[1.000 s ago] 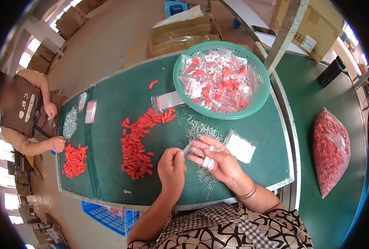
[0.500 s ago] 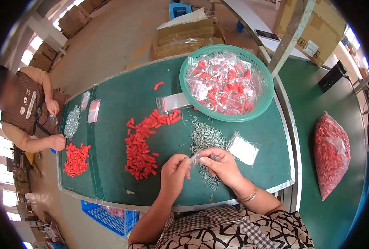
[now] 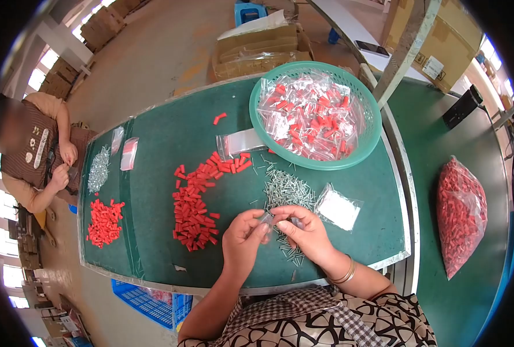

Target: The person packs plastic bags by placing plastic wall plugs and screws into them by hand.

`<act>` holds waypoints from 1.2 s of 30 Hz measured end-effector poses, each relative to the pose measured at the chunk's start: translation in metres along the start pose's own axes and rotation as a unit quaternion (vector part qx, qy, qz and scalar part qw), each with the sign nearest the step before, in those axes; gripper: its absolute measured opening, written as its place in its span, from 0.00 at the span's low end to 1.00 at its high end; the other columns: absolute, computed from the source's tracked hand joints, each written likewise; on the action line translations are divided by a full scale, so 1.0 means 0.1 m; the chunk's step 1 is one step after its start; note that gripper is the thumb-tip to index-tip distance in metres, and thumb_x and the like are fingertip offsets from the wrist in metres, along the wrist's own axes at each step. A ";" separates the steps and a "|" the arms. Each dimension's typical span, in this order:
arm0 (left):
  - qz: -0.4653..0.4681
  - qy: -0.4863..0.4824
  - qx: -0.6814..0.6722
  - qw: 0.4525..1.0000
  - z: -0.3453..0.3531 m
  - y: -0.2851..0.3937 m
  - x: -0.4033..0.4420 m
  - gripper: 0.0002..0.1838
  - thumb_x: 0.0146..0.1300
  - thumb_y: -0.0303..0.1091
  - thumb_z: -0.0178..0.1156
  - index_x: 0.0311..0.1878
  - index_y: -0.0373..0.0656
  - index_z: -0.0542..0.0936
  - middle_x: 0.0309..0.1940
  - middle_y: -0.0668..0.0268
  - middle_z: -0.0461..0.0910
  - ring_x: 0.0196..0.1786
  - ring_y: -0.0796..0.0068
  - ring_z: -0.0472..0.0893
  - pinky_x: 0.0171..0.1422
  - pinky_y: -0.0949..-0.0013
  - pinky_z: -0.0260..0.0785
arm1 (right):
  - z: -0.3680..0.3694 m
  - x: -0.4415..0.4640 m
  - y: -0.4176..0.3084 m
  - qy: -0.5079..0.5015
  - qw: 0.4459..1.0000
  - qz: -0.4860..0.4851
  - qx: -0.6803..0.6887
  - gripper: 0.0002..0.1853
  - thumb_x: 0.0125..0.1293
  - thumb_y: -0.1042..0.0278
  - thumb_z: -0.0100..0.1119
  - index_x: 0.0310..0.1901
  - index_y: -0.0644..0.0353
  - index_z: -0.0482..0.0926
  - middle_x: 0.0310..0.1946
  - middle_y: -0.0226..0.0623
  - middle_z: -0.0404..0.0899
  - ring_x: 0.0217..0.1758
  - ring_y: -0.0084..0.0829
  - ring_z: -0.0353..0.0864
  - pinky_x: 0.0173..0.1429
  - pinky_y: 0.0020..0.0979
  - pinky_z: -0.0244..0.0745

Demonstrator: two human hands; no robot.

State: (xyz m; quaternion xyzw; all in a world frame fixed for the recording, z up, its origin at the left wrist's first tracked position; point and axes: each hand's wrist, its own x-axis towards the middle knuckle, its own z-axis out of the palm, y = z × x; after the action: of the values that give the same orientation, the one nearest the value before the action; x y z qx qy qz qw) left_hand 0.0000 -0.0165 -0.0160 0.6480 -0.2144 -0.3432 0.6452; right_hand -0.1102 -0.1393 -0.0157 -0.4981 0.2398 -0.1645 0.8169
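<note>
A small clear plastic bag [image 3: 266,218] is pinched between my two hands above the table's front part. My left hand [image 3: 243,244] has thumb and fingers closed on its left side. The right hand [image 3: 306,232] grips the other side; whether anything is inside the bag is hidden by the fingers. Just beyond and under my hands lies a pile of small silver screws [image 3: 288,189]. To the left is a heap of short red plastic plugs [image 3: 192,211]. A stack of flat clear bags [image 3: 339,209] lies right of the screws.
A green basket [image 3: 374,139] with filled bags stands at the back right. More flat bags [image 3: 244,143] lie beside it. At left, a co-worker [image 3: 43,150] sits by smaller piles of red plugs [image 3: 104,222] and screws [image 3: 99,169]. A large sack of red plugs [image 3: 462,217] lies right.
My fingers have shifted on the bag, now turned more upright between them. The co-worker's lower hand has lifted from the table edge to meet the other hand.
</note>
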 end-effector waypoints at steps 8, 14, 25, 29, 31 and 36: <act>0.032 -0.018 0.121 0.992 0.05 0.11 -0.06 0.27 0.63 0.18 0.59 0.66 0.37 0.67 0.34 0.66 0.82 0.33 0.83 0.78 0.39 0.78 0.71 | -0.03 -0.01 0.03 -0.040 0.999 -0.015 0.008 0.15 0.65 0.71 0.65 0.53 0.59 0.80 0.41 0.27 0.80 0.32 0.13 0.71 0.34 0.18 0.67; 0.093 -0.059 0.249 0.962 -0.04 0.21 -0.03 0.26 0.62 0.18 0.61 0.64 0.37 0.70 0.34 0.68 0.82 0.36 0.84 0.78 0.42 0.79 0.71 | -0.10 0.06 0.18 -0.017 0.976 -0.133 -0.173 0.07 0.65 0.73 0.64 0.43 0.61 0.83 0.31 0.27 0.78 0.30 0.14 0.71 0.32 0.18 0.66; -0.012 0.026 0.032 0.999 -0.04 0.02 -0.02 0.06 0.62 0.29 0.65 0.38 0.36 0.82 0.27 0.73 0.80 0.30 0.87 0.75 0.37 0.80 0.67 | -0.09 0.01 0.11 -0.009 0.998 0.053 -0.026 0.07 0.64 0.67 0.66 0.39 0.59 0.82 0.28 0.26 0.79 0.21 0.13 0.69 0.25 0.17 0.64; 0.025 0.017 0.154 0.988 -0.10 0.06 -0.04 0.01 0.64 0.24 0.62 0.37 0.36 0.80 0.29 0.73 0.79 0.31 0.88 0.75 0.34 0.81 0.66 | 0.00 0.00 0.06 0.043 0.926 -0.224 -0.302 0.14 0.58 0.63 0.71 0.43 0.57 0.82 0.37 0.32 0.82 0.23 0.24 0.76 0.28 0.23 0.72; 0.036 0.023 0.172 0.984 -0.09 0.10 -0.05 0.01 0.62 0.23 0.63 0.35 0.36 0.80 0.29 0.73 0.78 0.30 0.88 0.74 0.33 0.81 0.65 | 0.06 -0.02 -0.07 0.030 0.888 -0.281 -0.363 0.18 0.54 0.63 0.73 0.46 0.55 0.82 0.40 0.35 0.82 0.25 0.29 0.78 0.30 0.27 0.76; 0.137 -0.042 0.212 0.967 -0.12 0.18 -0.01 0.04 0.57 0.18 0.63 0.33 0.36 0.78 0.32 0.68 0.78 0.33 0.85 0.75 0.36 0.79 0.66 | 0.03 -0.03 0.09 -0.024 0.911 -0.219 -0.349 0.20 0.54 0.66 0.74 0.49 0.55 0.82 0.38 0.30 0.83 0.26 0.24 0.77 0.30 0.25 0.75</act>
State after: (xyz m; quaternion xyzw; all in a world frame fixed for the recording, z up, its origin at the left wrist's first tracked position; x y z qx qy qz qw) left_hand 0.0107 -0.0091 0.0006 0.7198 -0.3957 -0.2252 0.5241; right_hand -0.1103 -0.1317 -0.0217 -0.7951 0.1472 -0.2334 0.5401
